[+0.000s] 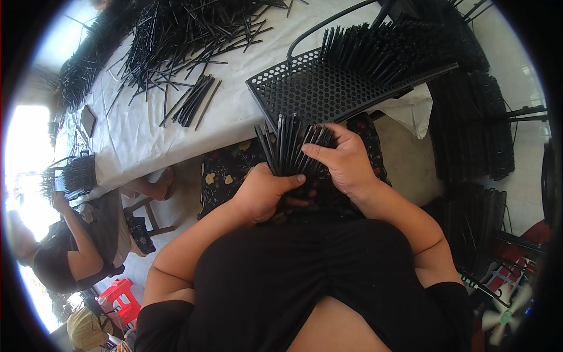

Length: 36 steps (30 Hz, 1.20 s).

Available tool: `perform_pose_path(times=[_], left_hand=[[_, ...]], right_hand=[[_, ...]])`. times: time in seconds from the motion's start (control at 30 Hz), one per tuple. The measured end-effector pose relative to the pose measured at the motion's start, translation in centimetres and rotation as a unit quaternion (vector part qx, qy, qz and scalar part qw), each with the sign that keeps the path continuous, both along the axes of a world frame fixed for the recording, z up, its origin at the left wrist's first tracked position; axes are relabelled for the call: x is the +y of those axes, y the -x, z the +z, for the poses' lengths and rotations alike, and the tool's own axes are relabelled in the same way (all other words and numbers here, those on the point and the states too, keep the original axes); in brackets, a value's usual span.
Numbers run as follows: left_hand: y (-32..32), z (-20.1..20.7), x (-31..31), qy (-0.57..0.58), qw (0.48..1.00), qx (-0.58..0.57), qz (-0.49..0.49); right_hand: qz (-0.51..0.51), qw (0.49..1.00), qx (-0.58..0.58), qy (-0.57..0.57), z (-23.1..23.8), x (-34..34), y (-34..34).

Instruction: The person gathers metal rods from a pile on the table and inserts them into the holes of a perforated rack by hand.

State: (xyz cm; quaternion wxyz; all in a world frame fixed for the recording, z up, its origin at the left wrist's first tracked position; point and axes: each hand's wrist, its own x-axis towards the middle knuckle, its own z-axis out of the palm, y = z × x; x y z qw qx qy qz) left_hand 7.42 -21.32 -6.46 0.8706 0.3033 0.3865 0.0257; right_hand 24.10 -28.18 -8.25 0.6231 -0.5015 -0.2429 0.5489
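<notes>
Black cloth of a short-sleeved top (305,264) fills the foreground. Beyond it, a fanned bundle of thin, glossy black sticks (281,146) stands between two bare hands, above a dark flower-patterned cloth (226,167) and near the perforated black metal tray (281,88). The left hand (258,190) wraps the bundle low, thumb across its front; the right hand (349,161) grips the sticks at the upper right between thumb and fingers. Done well, this probably calls for a firm lower hold while the right thumb works lightly, parting few sticks at once. Too slack a left grip could let the splayed sticks at the left slip. Aligned tips should avoid tangles like those in the heap of loose black sticks (176,35) on the white-sheeted table (141,141).
</notes>
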Motion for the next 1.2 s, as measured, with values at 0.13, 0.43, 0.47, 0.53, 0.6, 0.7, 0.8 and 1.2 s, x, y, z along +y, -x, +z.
perform_pose_path(times=[0.13,0.43,0.47,0.53,0.6,0.7,0.8,1.2], left_hand=[[0.2,-0.2,-0.1,-0.030,0.999,-0.016,0.006],[0.1,-0.3,-0.2,-0.040,0.999,-0.024,0.003],[0.1,-0.3,-0.2,-0.040,0.999,-0.025,0.001],[0.0,-0.1,-0.2,-0.046,0.999,-0.013,-0.004],[-0.2,0.1,-0.3,-0.045,0.999,-0.009,-0.006],[-0.5,0.3,-0.3,-0.056,0.998,-0.009,-0.013],[-0.7,0.2,-0.2,-0.090,0.996,-0.005,-0.031],[-1.0,0.1,-0.1,-0.117,0.993,0.022,-0.011]], right_hand=[[-0.045,0.996,-0.064,-0.045,1.0,0.0,0.1],[0.014,0.989,-0.143,-0.039,1.5,0.0,-1.5],[0.037,0.994,-0.098,-0.015,1.8,0.0,-1.7],[0.054,0.997,-0.055,0.010,1.7,-0.2,-1.9],[0.008,0.986,-0.165,0.001,0.7,-0.2,-1.5],[0.026,0.993,-0.106,0.049,1.7,-0.5,-1.8],[0.004,0.999,-0.007,0.052,1.8,-0.9,-1.9],[0.002,0.998,-0.015,0.064,3.0,-0.6,-2.9]])
